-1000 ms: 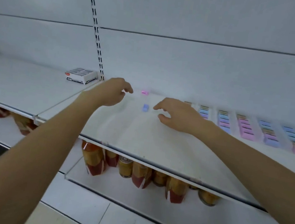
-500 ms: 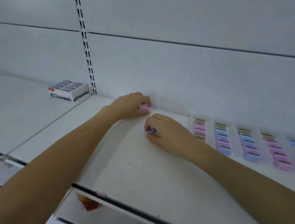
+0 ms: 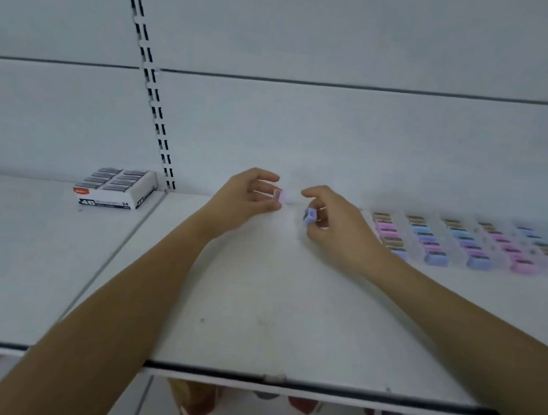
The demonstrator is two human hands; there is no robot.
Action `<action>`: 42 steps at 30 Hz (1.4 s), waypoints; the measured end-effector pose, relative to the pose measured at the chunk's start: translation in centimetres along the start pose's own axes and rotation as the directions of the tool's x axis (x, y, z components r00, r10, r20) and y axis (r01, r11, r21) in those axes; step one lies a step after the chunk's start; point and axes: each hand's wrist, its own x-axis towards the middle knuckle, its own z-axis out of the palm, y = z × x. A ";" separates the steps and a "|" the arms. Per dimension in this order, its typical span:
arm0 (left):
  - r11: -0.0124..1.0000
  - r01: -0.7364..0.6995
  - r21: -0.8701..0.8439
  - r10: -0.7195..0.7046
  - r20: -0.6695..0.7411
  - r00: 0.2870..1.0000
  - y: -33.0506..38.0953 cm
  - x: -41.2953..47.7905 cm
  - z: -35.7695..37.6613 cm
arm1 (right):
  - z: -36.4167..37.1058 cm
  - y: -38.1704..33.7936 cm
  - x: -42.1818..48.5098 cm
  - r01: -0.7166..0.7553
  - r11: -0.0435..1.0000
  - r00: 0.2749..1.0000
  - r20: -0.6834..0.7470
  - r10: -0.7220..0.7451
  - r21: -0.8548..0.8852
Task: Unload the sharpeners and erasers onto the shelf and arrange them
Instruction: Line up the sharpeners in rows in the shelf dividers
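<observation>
Entry, as I read it from the remote desk. Left hand: thumb and fingertips pinching a pink sharpener, held close to the shelf's back edge. Right hand: pinching a lilac sharpener just beside it, the two pieces near but apart; I cannot tell whether either touches the board. Rows of sharpeners: pink and blue, lined front to back along the back edge toward the right corner, the nearest row just beside the right wrist. Box of erasers: unopened as far as I can tell, on the neighbouring board near its back right corner. Hazards, my judgement: both pieces are small and look smooth, held by fingertips only — a loose pinch could drop one, and it might skid to the front edge and fall among the goods below. The right wrist, swinging toward the rows, could nudge the nearest row out of line. A piece set down crooked would start a skewed new row.
</observation>
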 end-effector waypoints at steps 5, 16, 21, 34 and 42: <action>0.986 0.054 -0.155 -0.044 0.072 0.996 0.9 -0.6 0.6 | 0.5 -0.6 -0.6 -0.096 0.994 0.977 -0.188 0.104 0.050; 0.982 -0.070 -0.178 0.091 0.109 0.990 1.8 -1.4 1.1 | 0.7 -1.0 -3.9 -0.042 0.997 0.942 -0.334 0.018 -0.062; 0.982 -0.126 -0.141 0.143 0.122 0.982 2.0 -1.3 1.6 | 0.8 -0.9 -4.2 -0.037 0.998 0.946 -0.323 0.021 -0.044; 0.874 -0.378 0.306 0.370 0.086 0.925 1.9 -1.1 4.3 | -2.3 -0.7 -6.3 -0.050 0.999 0.967 -0.250 0.045 -0.012; 0.738 -0.546 0.397 0.528 0.166 0.833 8.5 0.0 15.0 | -11.7 5.1 -13.2 -0.031 0.965 0.988 -0.154 -0.010 -0.259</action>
